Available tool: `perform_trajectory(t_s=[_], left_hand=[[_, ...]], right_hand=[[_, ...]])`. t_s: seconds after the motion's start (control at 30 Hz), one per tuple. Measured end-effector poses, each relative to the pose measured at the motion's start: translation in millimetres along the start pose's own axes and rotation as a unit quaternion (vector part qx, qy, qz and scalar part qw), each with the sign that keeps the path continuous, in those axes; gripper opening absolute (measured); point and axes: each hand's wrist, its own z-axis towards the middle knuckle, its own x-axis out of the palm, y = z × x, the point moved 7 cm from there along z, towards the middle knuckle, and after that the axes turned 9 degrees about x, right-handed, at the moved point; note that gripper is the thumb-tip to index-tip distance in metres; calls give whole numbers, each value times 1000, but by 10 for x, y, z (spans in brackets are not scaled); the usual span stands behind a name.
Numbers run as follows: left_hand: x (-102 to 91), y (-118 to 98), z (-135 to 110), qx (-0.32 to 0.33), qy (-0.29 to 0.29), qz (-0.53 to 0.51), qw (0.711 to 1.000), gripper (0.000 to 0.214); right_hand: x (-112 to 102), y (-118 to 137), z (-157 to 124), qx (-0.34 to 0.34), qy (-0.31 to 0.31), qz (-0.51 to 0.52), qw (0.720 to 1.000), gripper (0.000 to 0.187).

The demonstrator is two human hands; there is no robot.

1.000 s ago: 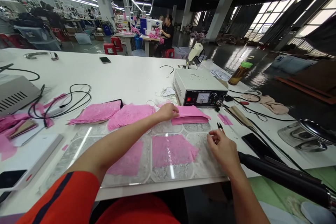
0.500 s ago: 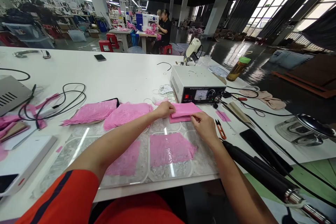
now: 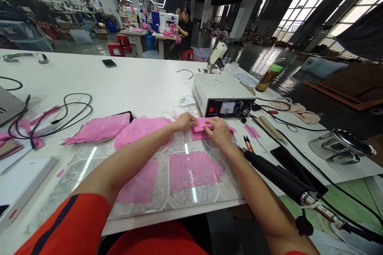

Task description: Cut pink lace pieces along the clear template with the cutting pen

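A small stack of folded pink fabric (image 3: pixel 199 134) lies in front of the control box, with its upper layers raised a little. My left hand (image 3: pixel 184 122) has its fingers closed on the left edge of the stack. Fingers bent around the near edge, my right hand (image 3: pixel 220 132) grips the top layers from the right. Two piles of pink lace pieces, a left pile (image 3: pixel 103 128) and a nearer pile (image 3: pixel 140 129), rest beside my left forearm. Under my arms is a clear plastic sheet (image 3: pixel 223 191) with pink lace (image 3: pixel 191 171) showing in it.
Behind the fabric stands a control box (image 3: pixel 229 87) with a dial. Orange-handled snips (image 3: pixel 249 144) and a black handheld tool (image 3: pixel 275 173) with a cable lie at right, near a glass pot (image 3: pixel 338 149). Black cables (image 3: pixel 74 105) coil at left. A person (image 3: pixel 185 30) sits farther back.
My right hand has moved left and slightly up, from the stack's near right corner onto its top layers. My left hand keeps its hold. The view has shifted slightly.
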Motion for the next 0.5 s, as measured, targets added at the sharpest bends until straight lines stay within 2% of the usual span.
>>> perform_trajectory(t_s=[0.33,0.5], left_hand=[[-48,-50,6,-7,14,24,1000,35],[-101,-158,24,-4,30,64,997,35]], right_hand=[[54,-24,43,-18,-18,-15,1000,18],[10,2,64,-28,-41,-34,998,16]])
